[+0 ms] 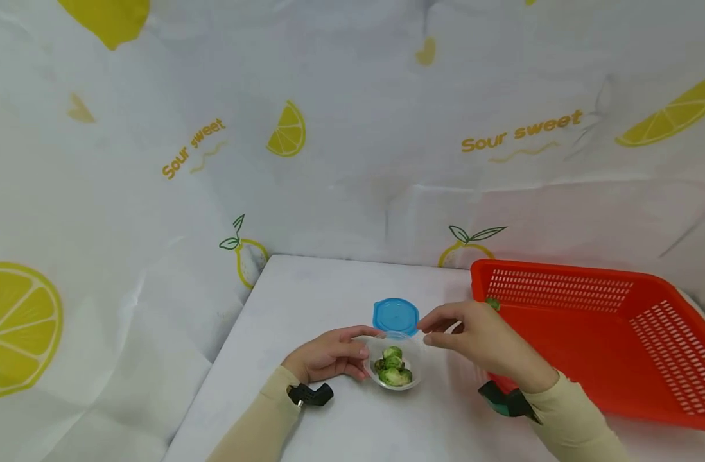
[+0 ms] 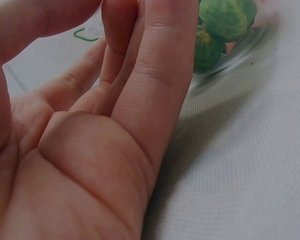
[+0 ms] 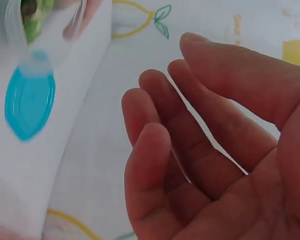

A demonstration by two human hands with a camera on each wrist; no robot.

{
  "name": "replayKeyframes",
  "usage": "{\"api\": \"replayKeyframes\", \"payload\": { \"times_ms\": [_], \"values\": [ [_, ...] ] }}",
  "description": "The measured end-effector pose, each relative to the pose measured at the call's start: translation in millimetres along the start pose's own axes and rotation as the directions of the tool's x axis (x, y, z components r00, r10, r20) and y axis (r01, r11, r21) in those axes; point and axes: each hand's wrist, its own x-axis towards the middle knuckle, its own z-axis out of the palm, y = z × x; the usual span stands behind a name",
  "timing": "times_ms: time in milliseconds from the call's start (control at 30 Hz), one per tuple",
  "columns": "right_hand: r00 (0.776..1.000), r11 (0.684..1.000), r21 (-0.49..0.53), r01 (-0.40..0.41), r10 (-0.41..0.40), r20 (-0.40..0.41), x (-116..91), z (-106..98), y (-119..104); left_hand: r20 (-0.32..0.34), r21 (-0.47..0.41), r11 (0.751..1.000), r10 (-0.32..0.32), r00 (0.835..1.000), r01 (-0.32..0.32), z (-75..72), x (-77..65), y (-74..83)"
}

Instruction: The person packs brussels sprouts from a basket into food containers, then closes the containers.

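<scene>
A clear round plastic container [image 1: 417,371] with several halved or whole Brussels sprouts [image 1: 393,362] inside stands on the white table. My left hand [image 1: 329,354] holds it at its left side, fingers at the rim. The left wrist view shows the left palm and fingers [image 2: 165,65] close by the sprouts [image 2: 227,17]. Just to the container's right, my right hand [image 1: 481,333] hovers with loosely bent fingers. Nothing lies between the right hand's fingers [image 3: 147,165] in the right wrist view. Behind the container lies a blue lid [image 1: 395,316], flat on the table.
At the right stands a large red plastic basket [image 1: 560,346] with slotted walls. A green sprout [image 1: 492,303] shows at its left end, partly behind the right hand. A white lemon-printed sheet [image 1: 352,160] hangs behind the table and at its left.
</scene>
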Motion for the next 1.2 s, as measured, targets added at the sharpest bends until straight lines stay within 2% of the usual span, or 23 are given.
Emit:
{"api": "replayKeyframes", "payload": {
  "times_ms": [100,200,367,500,667,867,1033,1200],
  "values": [
    [1.0,0.999,-0.049,0.023,-0.024,-0.013,0.7,-21.8,8.8,-0.002,0.004,1.0,-0.001,1.0,0.001,-1.2,-2.2,-0.4],
    [1.0,0.998,-0.07,0.009,-0.01,-0.014,3.1,-42.7,22.7,-0.007,0.007,1.0,-0.007,1.0,0.007,-2.4,-3.3,-1.1],
    [0.999,0.997,-0.067,-0.047,0.048,0.007,8.1,-75.4,53.5,-0.011,0.002,1.0,-0.008,1.0,0.008,-2.8,-4.1,-1.7],
    [0.996,0.994,-0.071,-0.083,0.085,0.026,12.7,-93.5,83.7,-0.007,-0.008,1.0,-0.001,1.0,0.001,-2.6,-3.1,-3.6],
    [0.99,0.99,-0.066,-0.124,0.128,0.062,22.4,-102.4,118.1,0.006,-0.008,1.0,0.008,1.0,-0.007,-3.1,-2.5,-4.6],
    [0.974,0.977,-0.079,-0.196,0.203,0.1,34.3,-106.5,148.6,0.011,-0.006,1.0,0.015,1.0,-0.015,-3.6,-0.9,-5.6],
    [0.969,0.974,-0.058,-0.219,0.224,0.104,42.1,-105.8,166.4,0.01,-0.004,1.0,0.016,1.0,-0.016,-2.7,0.3,-4.9],
    [0.971,0.978,-0.046,-0.205,0.209,0.119,47.7,-100.4,175.7,0.002,-0.02,1.0,0.011,1.0,-0.011,-2.0,0.4,-3.6]
  ]
}}
